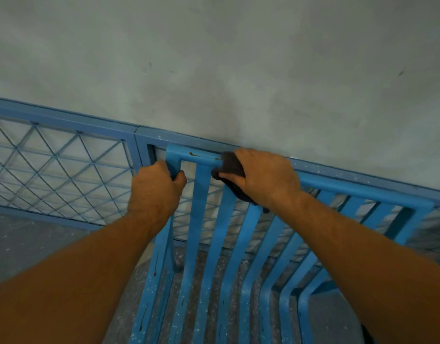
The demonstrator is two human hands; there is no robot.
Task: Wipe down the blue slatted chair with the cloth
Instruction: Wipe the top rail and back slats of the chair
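The blue slatted chair [201,219] stands below me, its back against a railing, with several curved slats running down to the seat. My left hand [156,187] grips the left upright of the chair back near its top corner. My right hand [261,177] presses a dark cloth [230,167] onto the top rail of the chair back, left of the rail's middle. Part of the cloth hangs below my palm. Small brown drip marks show on the top rail and on the left slats.
A blue metal railing [65,120] with diamond wire mesh [52,170] runs behind the chair from left to right. A grey plaster wall [214,58] fills the upper view. Speckled grey floor [27,244] lies at the lower left and under the seat.
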